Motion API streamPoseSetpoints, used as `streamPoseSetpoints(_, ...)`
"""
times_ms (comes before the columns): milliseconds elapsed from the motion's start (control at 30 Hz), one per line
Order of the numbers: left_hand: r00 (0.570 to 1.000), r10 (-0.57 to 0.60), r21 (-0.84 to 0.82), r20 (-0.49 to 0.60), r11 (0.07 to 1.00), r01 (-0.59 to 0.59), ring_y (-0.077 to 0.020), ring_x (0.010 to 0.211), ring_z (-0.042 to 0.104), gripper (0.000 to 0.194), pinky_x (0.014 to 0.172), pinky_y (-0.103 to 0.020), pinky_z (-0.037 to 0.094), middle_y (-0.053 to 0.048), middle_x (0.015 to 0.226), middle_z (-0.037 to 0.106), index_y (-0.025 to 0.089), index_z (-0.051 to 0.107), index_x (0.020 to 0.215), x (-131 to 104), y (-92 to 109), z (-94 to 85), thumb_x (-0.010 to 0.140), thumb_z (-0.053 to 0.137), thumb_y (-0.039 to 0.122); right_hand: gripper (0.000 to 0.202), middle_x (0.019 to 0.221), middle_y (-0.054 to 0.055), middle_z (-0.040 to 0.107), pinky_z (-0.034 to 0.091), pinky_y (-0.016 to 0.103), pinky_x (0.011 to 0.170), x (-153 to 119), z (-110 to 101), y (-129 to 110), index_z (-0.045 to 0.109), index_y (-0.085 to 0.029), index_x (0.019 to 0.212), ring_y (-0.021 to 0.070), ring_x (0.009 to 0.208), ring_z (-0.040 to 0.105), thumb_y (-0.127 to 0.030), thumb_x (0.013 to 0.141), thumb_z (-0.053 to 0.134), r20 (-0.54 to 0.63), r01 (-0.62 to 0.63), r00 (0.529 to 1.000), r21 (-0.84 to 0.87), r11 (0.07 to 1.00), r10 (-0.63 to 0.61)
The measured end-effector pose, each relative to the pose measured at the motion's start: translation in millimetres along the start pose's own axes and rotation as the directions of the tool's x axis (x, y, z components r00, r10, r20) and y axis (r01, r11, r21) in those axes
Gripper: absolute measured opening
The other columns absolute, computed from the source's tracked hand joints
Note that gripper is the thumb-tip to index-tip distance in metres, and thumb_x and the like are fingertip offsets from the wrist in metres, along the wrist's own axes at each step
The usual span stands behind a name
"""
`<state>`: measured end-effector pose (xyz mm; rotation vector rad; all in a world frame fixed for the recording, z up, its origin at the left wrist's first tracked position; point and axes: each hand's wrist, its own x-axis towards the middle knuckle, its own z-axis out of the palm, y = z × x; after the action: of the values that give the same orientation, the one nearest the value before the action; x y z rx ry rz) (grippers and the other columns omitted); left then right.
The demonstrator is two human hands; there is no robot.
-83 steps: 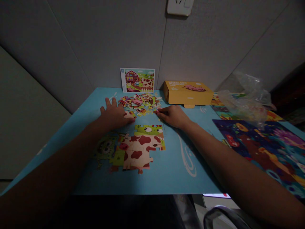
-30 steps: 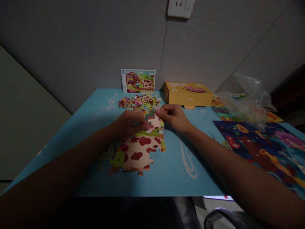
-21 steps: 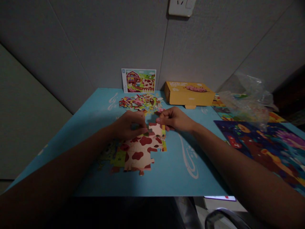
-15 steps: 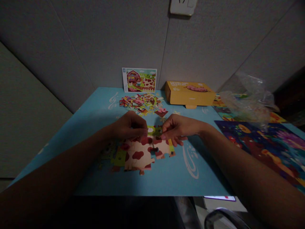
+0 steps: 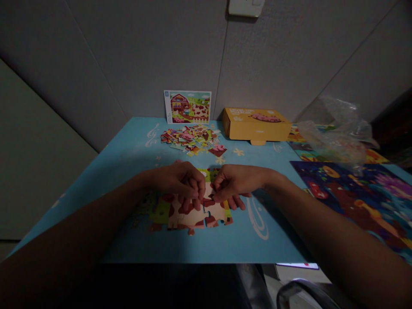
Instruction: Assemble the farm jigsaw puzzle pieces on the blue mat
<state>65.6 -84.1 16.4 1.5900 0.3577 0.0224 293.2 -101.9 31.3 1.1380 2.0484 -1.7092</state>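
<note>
A partly joined puzzle with a cow pattern lies on the blue table. Over its upper middle is my left hand, thumb and fingers bent together, the tips at the pieces. My right hand pinches at the upper edge of the right-hand section, its outer fingers resting on the puzzle and table. A narrow dark seam shows between the middle and right sections. What lies under my fingertips is mostly hidden.
Behind my hands is a pile of loose pieces. A picture card leans on the wall beside a yellow box. At right lie a dark blue picture and clear plastic.
Both hands have moved nearer the front edge. The right section has shifted down and left, and its gap to the middle section has narrowed.
</note>
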Motion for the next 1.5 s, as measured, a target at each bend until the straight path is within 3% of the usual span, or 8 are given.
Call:
streamPoseSetpoints(300, 1.000, 0.005, -0.008, 0.001, 1.000, -0.005, -0.0157, 0.054, 0.068, 0.028, 0.052, -0.023, 0.055, -0.010, 0.072, 0.075, 0.014, 0.068, 0.087, -1, 1, 1.4, 0.083, 0.069, 0.043, 0.036, 0.053, -0.004, 0.064, 0.026, 0.018, 0.035, 3, 2, 5, 0.053, -0.017, 0.065, 0.0090, 0.041, 0.058, -0.047, 0.079, 0.068, -0.019, 0.045, 0.999, -0.026, 0.999, -0.045)
streamPoseSetpoints(567, 1.000, 0.003, -0.017, -0.014, 1.000, -0.004, -0.0146, 0.053, 0.067, 0.030, 0.051, -0.022, 0.054, -0.011, 0.079, 0.076, 0.014, 0.068, 0.089, -1, -1, 2.5, 0.083, 0.069, 0.044, 0.031, 0.050, -0.005, 0.062, 0.033, 0.019, 0.039, 4, 3, 6, 0.051, -0.018, 0.063, 0.0087, 0.040, 0.056, -0.039, 0.079, 0.067, -0.036, 0.041, 0.998, -0.037, 0.998, -0.042)
streamPoseSetpoints(867, 1.000, 0.007, -0.035, 0.003, 0.999, -0.007, -0.0171, 0.057, 0.069, 0.030, 0.054, -0.025, 0.056, -0.014, 0.091, 0.077, 0.015, 0.070, 0.093, -1, -2, 0.1, 0.081, 0.072, 0.042, 0.024, 0.044, -0.007, 0.055, 0.029, 0.015, 0.036, -2, -4, 7, 0.050, -0.017, 0.058, 0.0053, 0.036, 0.051, -0.023, 0.077, 0.063, 0.050, 0.108, 0.993, -0.038, 0.993, -0.106)
streamPoseSetpoints(1000, 1.000, -0.008, -0.070, 0.025, 0.998, 0.009, -0.0166, 0.058, 0.069, 0.031, 0.054, -0.024, 0.055, -0.014, 0.097, 0.076, 0.015, 0.068, 0.097, -1, -2, 0.3, 0.081, 0.073, 0.040, 0.030, 0.042, -0.007, 0.053, 0.031, 0.015, 0.035, -3, -6, 9, 0.053, -0.016, 0.056, 0.0051, 0.034, 0.048, -0.031, 0.075, 0.070, 0.065, 0.153, 0.986, 0.015, 0.988, -0.154)
streamPoseSetpoints(1200, 1.000, -0.008, -0.044, 0.023, 0.999, 0.009, -0.0170, 0.060, 0.070, 0.029, 0.055, -0.024, 0.055, -0.014, 0.096, 0.076, 0.015, 0.069, 0.097, -1, -3, -0.1, 0.081, 0.072, 0.040, 0.034, 0.044, -0.007, 0.053, 0.029, 0.015, 0.035, -3, -8, 11, 0.074, -0.011, 0.078, 0.0030, 0.034, 0.042, -0.045, 0.073, 0.077, 0.050, 0.163, 0.985, 0.033, 0.986, -0.165)
streamPoseSetpoints(1500, 1.000, -0.011, -0.014, 0.025, 1.000, 0.011, -0.0190, 0.063, 0.071, 0.032, 0.055, -0.026, 0.056, -0.016, 0.099, 0.075, 0.015, 0.069, 0.098, 0, -5, -2.7, 0.080, 0.072, 0.041, 0.033, 0.043, -0.007, 0.054, 0.029, 0.017, 0.036, -1, -6, 12, 0.078, -0.012, 0.089, 0.0031, 0.034, 0.039, -0.042, 0.076, 0.075, 0.015, 0.141, 0.990, -0.018, 0.990, -0.141)
